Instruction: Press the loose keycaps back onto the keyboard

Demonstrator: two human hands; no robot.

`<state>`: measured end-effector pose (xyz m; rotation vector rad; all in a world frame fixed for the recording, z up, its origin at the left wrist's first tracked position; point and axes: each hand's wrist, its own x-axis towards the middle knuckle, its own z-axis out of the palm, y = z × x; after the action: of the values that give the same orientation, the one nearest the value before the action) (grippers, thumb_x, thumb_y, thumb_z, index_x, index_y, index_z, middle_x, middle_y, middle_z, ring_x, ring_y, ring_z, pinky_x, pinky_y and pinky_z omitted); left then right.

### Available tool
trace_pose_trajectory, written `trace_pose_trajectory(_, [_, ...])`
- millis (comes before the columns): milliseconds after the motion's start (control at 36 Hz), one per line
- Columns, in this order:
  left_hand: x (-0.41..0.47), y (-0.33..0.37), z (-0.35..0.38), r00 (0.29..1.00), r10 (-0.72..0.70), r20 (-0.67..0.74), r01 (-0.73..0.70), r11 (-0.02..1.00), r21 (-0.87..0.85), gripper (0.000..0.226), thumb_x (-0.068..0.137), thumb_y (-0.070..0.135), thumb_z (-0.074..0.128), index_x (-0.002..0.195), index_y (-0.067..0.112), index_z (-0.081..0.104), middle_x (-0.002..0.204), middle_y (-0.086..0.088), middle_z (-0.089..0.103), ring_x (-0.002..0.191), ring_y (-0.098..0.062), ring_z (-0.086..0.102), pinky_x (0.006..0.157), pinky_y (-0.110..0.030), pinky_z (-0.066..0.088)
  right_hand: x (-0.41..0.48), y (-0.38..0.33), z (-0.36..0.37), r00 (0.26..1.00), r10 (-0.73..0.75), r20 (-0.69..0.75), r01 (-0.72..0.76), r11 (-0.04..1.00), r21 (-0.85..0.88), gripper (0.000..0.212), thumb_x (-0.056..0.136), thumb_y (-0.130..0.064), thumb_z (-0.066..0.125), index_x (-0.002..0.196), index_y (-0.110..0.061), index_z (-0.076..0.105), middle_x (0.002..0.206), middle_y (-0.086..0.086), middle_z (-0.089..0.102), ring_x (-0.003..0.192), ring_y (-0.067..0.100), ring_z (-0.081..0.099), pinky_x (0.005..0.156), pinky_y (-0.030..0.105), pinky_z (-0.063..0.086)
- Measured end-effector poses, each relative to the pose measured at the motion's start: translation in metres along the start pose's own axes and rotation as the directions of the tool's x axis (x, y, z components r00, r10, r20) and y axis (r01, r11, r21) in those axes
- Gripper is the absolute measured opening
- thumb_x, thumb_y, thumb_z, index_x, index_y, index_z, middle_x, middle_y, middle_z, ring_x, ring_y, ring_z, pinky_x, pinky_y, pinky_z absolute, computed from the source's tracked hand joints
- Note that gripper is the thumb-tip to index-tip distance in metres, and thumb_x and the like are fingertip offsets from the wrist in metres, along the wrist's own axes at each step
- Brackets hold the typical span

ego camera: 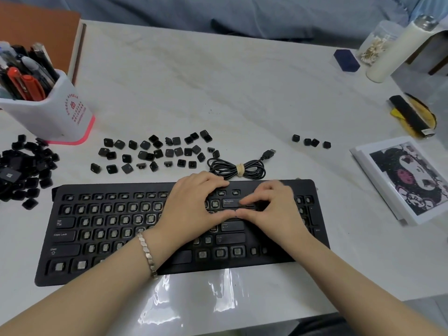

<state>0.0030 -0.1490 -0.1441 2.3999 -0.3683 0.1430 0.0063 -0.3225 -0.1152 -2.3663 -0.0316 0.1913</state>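
1. Grip first: the left hand (194,207) lies relaxed over the top rows. The right hand (274,209) is curled and blurry, and the thumbs meet tip to tip between them. Can't tell if a cap is pinched under there or just getting pushed.
2. The keyboard (109,238) under both hands is mostly bare sockets. I'd guess an off-centre push could tilt a cap and break its clips.
3. The heap of keycaps (24,166) sits well off to the left of the left hand. It's unsorted, so grabbing a wrong-sized one looks easy.
4. The letter keycaps (155,151) are spread out just beyond the left hand, so a careless reach could flick some away.
5. The USB cable (237,168) is bundled right beyond both hands and might snag.
6. The Backspace key (230,202) is seated just above the thumbs. It could hide a crooked neighbour.
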Motion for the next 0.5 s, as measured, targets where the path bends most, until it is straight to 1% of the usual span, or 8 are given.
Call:
trace_pose_trajectory(56, [0.0020, -0.0004, -0.0008, 1.000, -0.023, 0.007, 0.024, 1.000, -0.018, 0.069, 0.061, 0.072, 0.051, 0.112, 0.029, 0.066, 0.107, 0.022, 0.053, 0.103, -0.001, 0.048, 0.090, -0.016, 0.022, -0.0017, 0.0048, -0.0012, 0.997, -0.003, -0.076, 0.001, 1.000, -0.031, 0.037, 0.055, -0.034, 0.086, 0.082, -0.040, 0.062, 0.117, -0.015, 0.039, 0.122, 0.010, 0.029, 0.104, 0.027, 0.022])
trace_pose_trajectory(111, [0.0032, -0.0001, -0.0008, 0.999, -0.039, 0.015, 0.039, 0.999, -0.027, 0.072, 0.058, 0.074, 0.049, 0.115, 0.032, 0.064, 0.105, 0.026, 0.047, 0.101, 0.003, 0.044, 0.090, -0.015, 0.019, -0.0045, 0.0084, -0.0015, 0.998, 0.004, -0.065, -0.009, 0.998, -0.068, 0.050, 0.058, -0.038, 0.084, 0.100, -0.038, 0.057, 0.137, -0.013, 0.031, 0.135, 0.008, 0.013, 0.108, 0.031, 0.011])
trace_pose_trajectory(167, [0.0043, 0.0012, -0.0005, 0.998, -0.053, 0.023, 0.054, 0.998, -0.027, 0.074, 0.056, 0.074, 0.049, 0.118, 0.034, 0.061, 0.104, 0.026, 0.046, 0.098, 0.007, 0.038, 0.088, -0.014, 0.017, -0.0053, 0.0120, -0.0007, 0.999, -0.002, -0.044, -0.003, 0.993, -0.115, 0.071, 0.059, -0.049, 0.079, 0.121, -0.033, 0.051, 0.146, -0.011, 0.025, 0.141, 0.009, 0.003, 0.110, 0.033, 0.005])
trace_pose_trajectory(222, [0.0055, 0.0032, -0.0007, 0.997, -0.064, 0.032, 0.065, 0.998, -0.026, 0.073, 0.056, 0.070, 0.056, 0.120, 0.034, 0.060, 0.104, 0.024, 0.045, 0.098, 0.006, 0.036, 0.088, -0.014, 0.016, -0.0037, 0.0116, -0.0008, 1.000, 0.000, -0.024, -0.004, 0.988, -0.155, 0.084, 0.056, -0.059, 0.069, 0.132, -0.030, 0.044, 0.148, -0.012, 0.024, 0.141, 0.007, 0.001, 0.110, 0.032, 0.002])
trace_pose_trajectory(306, [0.0067, 0.0054, -0.0009, 0.995, -0.071, 0.063, 0.072, 0.997, -0.007, 0.063, 0.067, 0.053, 0.074, 0.124, 0.034, 0.057, 0.106, 0.021, 0.042, 0.104, 0.000, 0.039, 0.090, -0.014, 0.014, -0.0009, 0.0106, -0.0006, 0.999, 0.033, 0.001, -0.032, 0.980, -0.197, 0.083, 0.065, -0.051, 0.076, 0.136, -0.030, 0.039, 0.148, -0.014, 0.024, 0.141, 0.006, 0.001, 0.109, 0.029, 0.001])
trace_pose_trajectory(361, [0.0064, 0.0059, -0.0012, 0.995, -0.067, 0.075, 0.067, 0.998, 0.003, 0.060, 0.071, 0.044, 0.076, 0.126, 0.034, 0.054, 0.107, 0.021, 0.041, 0.104, 0.001, 0.036, 0.091, -0.013, 0.012, -0.0003, 0.0105, -0.0001, 0.999, 0.039, -0.011, -0.040, 0.976, -0.212, 0.080, 0.066, -0.046, 0.076, 0.136, -0.030, 0.038, 0.147, -0.014, 0.025, 0.140, 0.006, 0.001, 0.108, 0.026, 0.000])
trace_pose_trajectory(444, [0.0040, 0.0044, -0.0006, 0.997, -0.050, 0.064, 0.049, 0.999, 0.007, 0.058, 0.073, 0.045, 0.074, 0.126, 0.033, 0.055, 0.107, 0.021, 0.041, 0.102, 0.002, 0.034, 0.091, -0.013, 0.011, 0.0004, 0.0109, -0.0003, 0.999, 0.036, -0.005, -0.036, 0.977, -0.212, 0.079, 0.066, -0.046, 0.076, 0.135, -0.032, 0.039, 0.146, -0.014, 0.026, 0.140, 0.005, 0.001, 0.108, 0.026, 0.000])
trace_pose_trajectory(500, [0.0017, 0.0038, 0.0001, 0.998, -0.024, 0.053, 0.023, 1.000, 0.014, 0.057, 0.072, 0.053, 0.064, 0.124, 0.029, 0.058, 0.106, 0.019, 0.045, 0.100, 0.000, 0.037, 0.089, -0.014, 0.013, 0.0006, 0.0109, -0.0021, 0.999, 0.037, 0.016, -0.033, 0.976, -0.217, 0.078, 0.067, -0.046, 0.075, 0.134, -0.032, 0.040, 0.145, -0.015, 0.026, 0.140, 0.006, 0.002, 0.109, 0.027, 0.001])
